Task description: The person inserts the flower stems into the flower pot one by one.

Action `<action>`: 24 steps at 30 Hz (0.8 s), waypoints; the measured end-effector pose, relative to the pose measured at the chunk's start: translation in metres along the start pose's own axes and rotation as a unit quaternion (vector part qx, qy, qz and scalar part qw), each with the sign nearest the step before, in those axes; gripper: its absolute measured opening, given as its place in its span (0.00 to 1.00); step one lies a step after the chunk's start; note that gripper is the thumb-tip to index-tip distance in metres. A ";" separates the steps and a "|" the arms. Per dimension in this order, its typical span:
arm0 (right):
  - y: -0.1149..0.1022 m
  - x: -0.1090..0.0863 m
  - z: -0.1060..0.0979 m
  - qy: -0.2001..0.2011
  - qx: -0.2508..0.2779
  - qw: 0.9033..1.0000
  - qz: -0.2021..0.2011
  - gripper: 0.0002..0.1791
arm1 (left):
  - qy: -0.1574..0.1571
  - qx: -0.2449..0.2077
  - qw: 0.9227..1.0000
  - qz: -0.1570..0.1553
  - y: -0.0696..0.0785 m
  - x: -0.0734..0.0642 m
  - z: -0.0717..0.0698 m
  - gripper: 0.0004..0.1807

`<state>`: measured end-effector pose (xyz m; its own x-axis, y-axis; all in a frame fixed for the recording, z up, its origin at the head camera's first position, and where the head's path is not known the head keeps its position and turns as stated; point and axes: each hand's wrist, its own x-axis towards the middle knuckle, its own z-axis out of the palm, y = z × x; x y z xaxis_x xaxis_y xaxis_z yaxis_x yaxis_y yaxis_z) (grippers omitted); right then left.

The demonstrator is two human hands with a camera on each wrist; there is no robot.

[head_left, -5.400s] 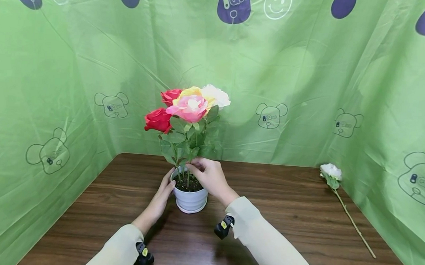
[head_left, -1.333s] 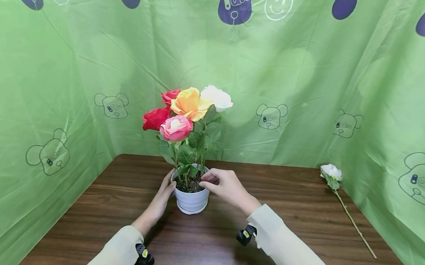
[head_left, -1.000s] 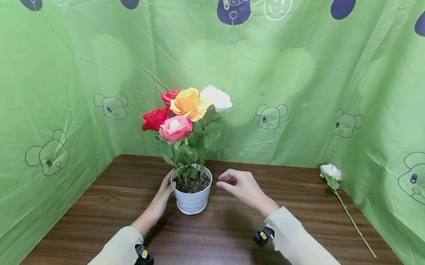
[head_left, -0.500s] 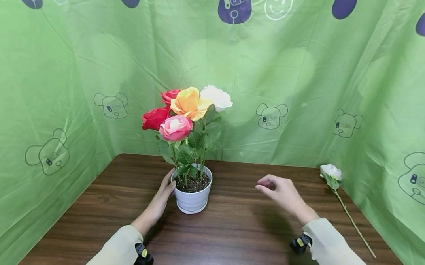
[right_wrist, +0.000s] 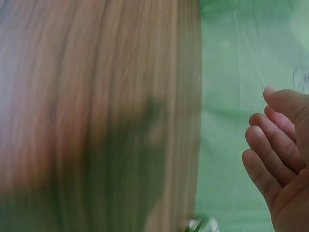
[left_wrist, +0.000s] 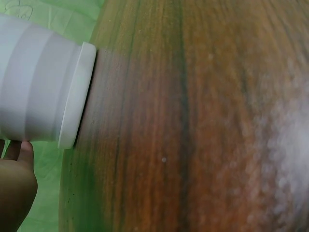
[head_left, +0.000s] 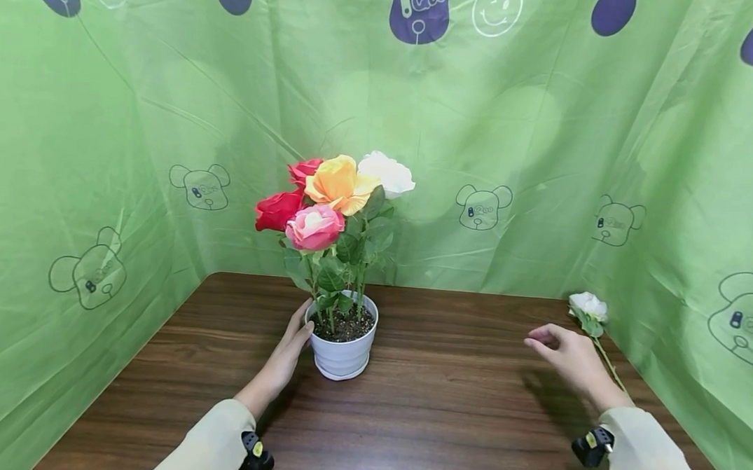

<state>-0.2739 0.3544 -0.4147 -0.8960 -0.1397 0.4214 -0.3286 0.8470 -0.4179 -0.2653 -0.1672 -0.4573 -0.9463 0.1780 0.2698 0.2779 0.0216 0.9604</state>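
Observation:
My left hand [head_left: 290, 343] rests against the left side of a white flowerpot [head_left: 342, 360], thumb near the front of the rim and fingers along the side. In the left wrist view its fingertips touch the ribbed wall of the pot [left_wrist: 34, 82]. Dark soil fills the pot, and upright in it stand two red roses [head_left: 279, 210], a yellow-orange rose [head_left: 339, 184], a pink rose [head_left: 314, 227] and a white rose [head_left: 387, 174]. My right hand [head_left: 573, 359] hangs over the table at the right, fingers loosely bent and holding nothing. It overlaps the stem of a lying white rose [head_left: 588, 305].
A brown wood-grain table [head_left: 445, 406] carries everything. Green printed cloth [head_left: 444, 126] encloses it at the back and both sides. A saucer [head_left: 340, 376] sits under the pot. Black wrist cameras are strapped at both cuffs.
The pink rose was pinched by the right hand earlier and now stands in the soil, let go. That hand has travelled right, to beside the lying white rose. The left hand stays at the pot.

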 end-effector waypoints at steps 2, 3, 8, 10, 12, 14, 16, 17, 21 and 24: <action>0.013 -0.005 -0.005 0.006 -0.008 1.000 0.006 0.11 | -0.001 0.000 1.000 0.001 0.000 0.000 0.000 0.31; 0.018 -0.008 -0.007 0.011 -0.013 1.000 0.009 0.11 | -0.002 -0.001 1.000 0.002 0.000 0.000 0.000 0.31; 0.046 -0.025 -0.019 0.020 -0.035 0.999 0.030 0.11 | -0.003 0.000 1.000 0.006 -0.001 0.000 0.000 0.31; 0.057 -0.032 -0.023 0.018 -0.040 0.998 0.042 0.12 | -0.002 0.000 1.000 0.006 -0.001 0.000 0.000 0.31; 0.067 -0.038 -0.027 0.017 -0.044 0.997 0.055 0.13 | -0.001 0.000 1.000 0.006 0.000 0.000 0.000 0.31; 0.076 -0.045 -0.030 0.012 -0.045 0.996 0.073 0.15 | 0.000 0.000 1.000 0.005 0.000 0.000 0.000 0.31; 0.084 -0.050 -0.033 0.006 -0.048 0.995 0.092 0.16 | 0.000 0.001 1.000 0.004 0.001 0.000 0.000 0.31; 0.088 -0.053 -0.034 0.004 -0.048 0.994 0.102 0.17 | 0.000 0.001 1.000 0.004 0.001 0.000 0.000 0.31; 0.100 -0.058 -0.041 -0.008 -0.051 0.989 0.137 0.22 | 0.001 0.002 1.000 0.001 0.001 -0.001 0.000 0.31; 0.109 -0.060 -0.046 -0.025 -0.058 0.985 0.159 0.26 | 0.000 0.003 1.000 0.001 0.001 0.000 0.000 0.31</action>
<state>-0.2420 0.4790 -0.4486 -0.9629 0.1197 0.2416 0.0055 0.9046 -0.4263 -0.2646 -0.1672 -0.4566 -0.9459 0.1778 0.2715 0.2804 0.0265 0.9595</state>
